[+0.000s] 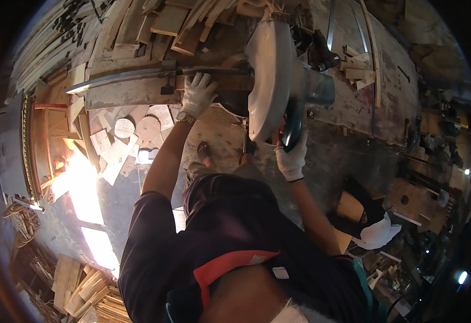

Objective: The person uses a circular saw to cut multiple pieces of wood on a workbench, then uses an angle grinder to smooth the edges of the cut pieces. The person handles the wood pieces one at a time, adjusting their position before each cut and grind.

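The floor (327,153) spreads widest, and on its far side the bench (348,102) runs left to right, with planks (165,20) heaped on it at the far left. The saw (267,75) sits mid-bench, its pale guard leaning toward the person; the blade is hidden, so whether it turns cannot be told. A metal rail (117,81) reaches left from the saw, and the board (230,82) lies along it, between the left hand and the guard. Offcuts (103,142) litter the floor near the bench on the left. The gloved right hand (291,159) is closed about the near end of the saw's green handle (294,129), its fingertips mostly out of sight behind it. The gloved left hand (199,94) lies over the board, fingers a little spread and not wrapped round anything; how hard it presses cannot be told. The chief risk, as I judge it, is the board twisting or kicking if that flat hold is light, which could drag the left hand toward the blade. A loose glove or the watch (183,117) might snag, and a foot could slip on the offcuts.
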